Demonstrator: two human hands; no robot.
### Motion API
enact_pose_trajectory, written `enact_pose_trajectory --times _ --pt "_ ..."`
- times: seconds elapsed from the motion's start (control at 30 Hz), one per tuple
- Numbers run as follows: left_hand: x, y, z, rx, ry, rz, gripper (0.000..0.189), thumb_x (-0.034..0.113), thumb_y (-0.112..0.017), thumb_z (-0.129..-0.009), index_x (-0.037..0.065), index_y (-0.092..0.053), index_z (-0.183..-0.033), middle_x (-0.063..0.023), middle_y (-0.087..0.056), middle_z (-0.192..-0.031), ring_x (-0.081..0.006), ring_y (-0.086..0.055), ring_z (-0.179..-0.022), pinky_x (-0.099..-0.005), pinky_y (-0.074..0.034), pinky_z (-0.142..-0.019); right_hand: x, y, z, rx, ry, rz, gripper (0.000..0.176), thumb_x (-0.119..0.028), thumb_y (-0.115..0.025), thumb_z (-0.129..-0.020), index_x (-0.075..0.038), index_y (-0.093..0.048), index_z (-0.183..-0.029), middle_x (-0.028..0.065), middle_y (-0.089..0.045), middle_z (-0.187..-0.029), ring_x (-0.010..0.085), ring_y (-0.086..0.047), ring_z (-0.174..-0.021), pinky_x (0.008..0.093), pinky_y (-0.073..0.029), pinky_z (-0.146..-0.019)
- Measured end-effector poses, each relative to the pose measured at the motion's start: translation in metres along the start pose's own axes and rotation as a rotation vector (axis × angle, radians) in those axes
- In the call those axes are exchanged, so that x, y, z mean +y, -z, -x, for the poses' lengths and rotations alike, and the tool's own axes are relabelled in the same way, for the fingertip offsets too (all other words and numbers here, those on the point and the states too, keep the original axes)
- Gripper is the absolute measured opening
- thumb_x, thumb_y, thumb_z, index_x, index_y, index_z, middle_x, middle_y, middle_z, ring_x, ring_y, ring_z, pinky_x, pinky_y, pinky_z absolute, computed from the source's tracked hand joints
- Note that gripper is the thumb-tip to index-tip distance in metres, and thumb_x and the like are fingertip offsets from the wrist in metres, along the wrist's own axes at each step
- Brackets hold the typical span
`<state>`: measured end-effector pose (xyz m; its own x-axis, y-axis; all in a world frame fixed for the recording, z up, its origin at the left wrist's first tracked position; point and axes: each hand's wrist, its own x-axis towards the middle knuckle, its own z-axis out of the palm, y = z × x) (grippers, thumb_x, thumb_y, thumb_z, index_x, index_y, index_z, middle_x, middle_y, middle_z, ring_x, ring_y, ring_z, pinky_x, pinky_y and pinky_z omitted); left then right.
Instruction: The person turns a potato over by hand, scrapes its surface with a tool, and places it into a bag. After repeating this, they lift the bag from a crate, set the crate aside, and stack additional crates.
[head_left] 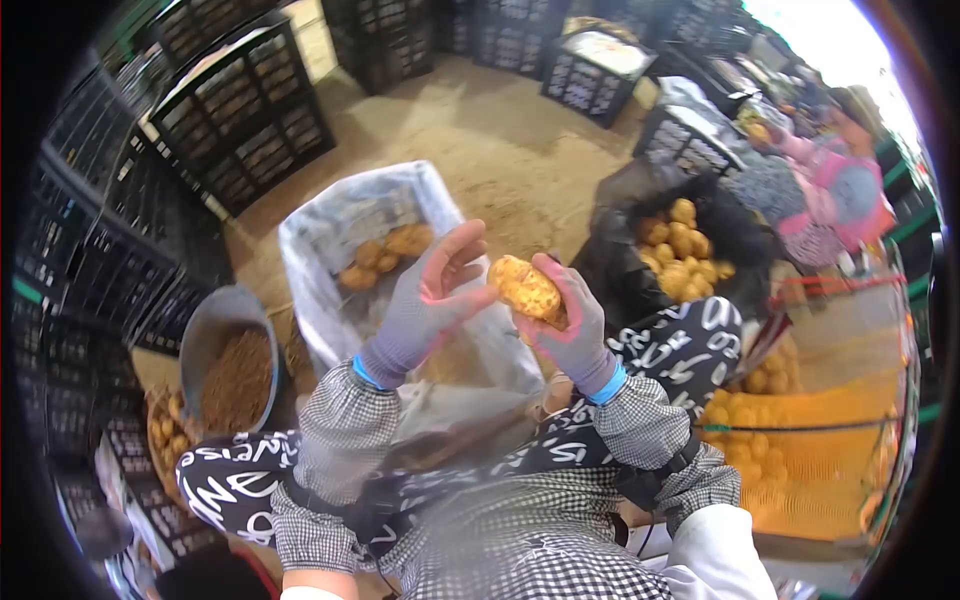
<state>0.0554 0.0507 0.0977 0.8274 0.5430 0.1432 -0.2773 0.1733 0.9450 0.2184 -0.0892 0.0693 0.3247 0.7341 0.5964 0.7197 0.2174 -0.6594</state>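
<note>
A yellow potato (524,287) with brownish patches is held in my right hand (577,320), the fingers and thumb wrapped round its right side. My left hand (428,298) is beside it, fingers apart and palm turned toward the potato, its thumb tip close to the potato's left end. Both hands wear grey fingerless gloves with pink patches. Below them stands a crate lined with white plastic (300,262), holding several potatoes (385,256) at its far end. To the right, a container lined with black plastic (612,225) holds many potatoes (682,252).
A grey bucket of brown soil (240,380) stands at the left, with more potatoes (168,432) beside it. Black crates (235,110) are stacked along the left and back. Orange mesh (800,440) covers potatoes at the right. Another person (835,185) sits at the upper right.
</note>
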Motion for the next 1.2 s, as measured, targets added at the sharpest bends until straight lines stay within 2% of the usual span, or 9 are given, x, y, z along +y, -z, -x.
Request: enact_pose_trajectory --times 0.27,0.5,0.6,0.7,0.73,0.8,0.9,1.07,1.2 --pt "-0.023 0.061 -0.042 -0.147 -0.322 -0.018 0.052 0.027 -0.05 -0.097 0.004 -0.038 -0.142 -0.0068 -0.052 -0.131 -0.0168 -0.053 -0.114 -0.0314 -0.04 -0.101 -0.179 0.146 0.044 0.311 0.01 0.382 0.066 -0.015 -0.08 -0.072 0.001 -0.053 -0.129 0.0153 -0.06 -0.121 0.027 -0.06 -0.11 0.0363 -0.048 -0.093" --pt "-0.046 0.112 -0.083 0.101 0.132 0.181 0.048 0.034 -0.049 -0.1 0.012 -0.043 -0.141 -0.009 -0.048 -0.138 -0.0211 -0.047 -0.128 -0.0325 -0.036 -0.107 -0.369 0.326 0.106 1.18 0.191 1.158 0.046 -0.017 -0.058 -0.094 0.002 -0.048 -0.134 0.01 -0.059 -0.117 0.0116 -0.058 -0.094 0.0251 -0.05 -0.078" --pt "-0.044 0.091 -0.061 0.043 0.136 0.111 0.047 0.036 -0.049 -0.099 0.014 -0.044 -0.14 -0.0071 -0.05 -0.135 -0.0196 -0.051 -0.12 -0.0324 -0.041 -0.101 -0.406 0.466 0.164 1.216 0.035 1.333 0.043 -0.022 -0.058 -0.094 0.004 -0.052 -0.127 0.0127 -0.064 -0.11 0.0151 -0.061 -0.091 0.0272 -0.05 -0.078" --pt "-0.071 0.114 -0.064 0.078 0.104 0.245 0.04 0.037 -0.047 -0.099 0.011 -0.052 -0.13 -0.0058 -0.058 -0.115 -0.0186 -0.056 -0.099 -0.0313 -0.047 -0.087 -0.407 0.611 0.222 1.225 -0.861 1.865 0.045 -0.037 -0.056 -0.091 0.002 -0.058 -0.114 0.0228 -0.065 -0.098 0.0314 -0.065 -0.085 0.0383 -0.051 -0.075" --pt "-0.04 0.08 -0.05 0.223 0.216 0.051 0.028 0.034 -0.046 -0.099 0.011 -0.057 -0.112 -0.0028 -0.056 -0.092 -0.0159 -0.052 -0.08 -0.0295 -0.047 -0.069 -0.399 0.601 0.208 1.168 -0.763 1.905 0.042 -0.033 -0.056 -0.091 0.002 -0.058 -0.114 0.021 -0.065 -0.096 0.0299 -0.064 -0.084 0.0387 -0.051 -0.075" --pt "-0.081 0.116 -0.055 -0.757 0.073 1.177 0.034 0.032 -0.043 -0.1 0.008 -0.05 -0.123 -0.0072 -0.058 -0.116 -0.0228 -0.058 -0.088 -0.0382 -0.051 -0.078 -0.376 0.508 0.138 1.092 -0.298 1.786 0.036 -0.024 -0.056 -0.091 0.002 -0.058 -0.116 0.0176 -0.064 -0.093 0.027 -0.063 -0.08 0.0396 -0.051 -0.075" --pt "-0.157 0.127 -0.046 0.212 0.069 -0.251 0.019 0.025 -0.056 -0.09 0.008 -0.062 -0.095 -0.0057 -0.062 -0.084 -0.0209 -0.058 -0.073 -0.0349 -0.049 -0.068 -0.327 0.338 0.057 0.934 0.022 1.206 0.031 -0.012 -0.055 -0.091 0.001 -0.058 -0.119 0.0124 -0.064 -0.088 0.0226 -0.061 -0.076 0.041 -0.051 -0.075" --pt "-0.229 0.101 0.007 0.185 0.275 -0.889 0.038 0.03 -0.062 -0.075 0.002 -0.067 -0.101 -0.0219 -0.069 -0.099 -0.0318 -0.066 -0.094 -0.0388 -0.05 -0.082 -0.191 0.158 0.038 0.163 -0.036 0.549 0.021 -0.008 -0.05 -0.09 0.003 -0.063 -0.102 0.015 -0.063 -0.09 0.0251 -0.06 -0.077 0.0358 -0.049 -0.073" --pt "-0.142 0.111 0.027 0.279 0.63 -0.767 0.044 0.032 -0.063 -0.075 0.001 -0.064 -0.106 -0.0249 -0.065 -0.108 -0.035 -0.063 -0.104 -0.04 -0.048 -0.088 -0.122 0.045 -0.028 -0.247 0.027 0.513 0.02 0.0 -0.052 -0.085 0.002 -0.063 -0.102 0.0163 -0.065 -0.096 0.0281 -0.061 -0.078 0.0369 -0.049 -0.074"
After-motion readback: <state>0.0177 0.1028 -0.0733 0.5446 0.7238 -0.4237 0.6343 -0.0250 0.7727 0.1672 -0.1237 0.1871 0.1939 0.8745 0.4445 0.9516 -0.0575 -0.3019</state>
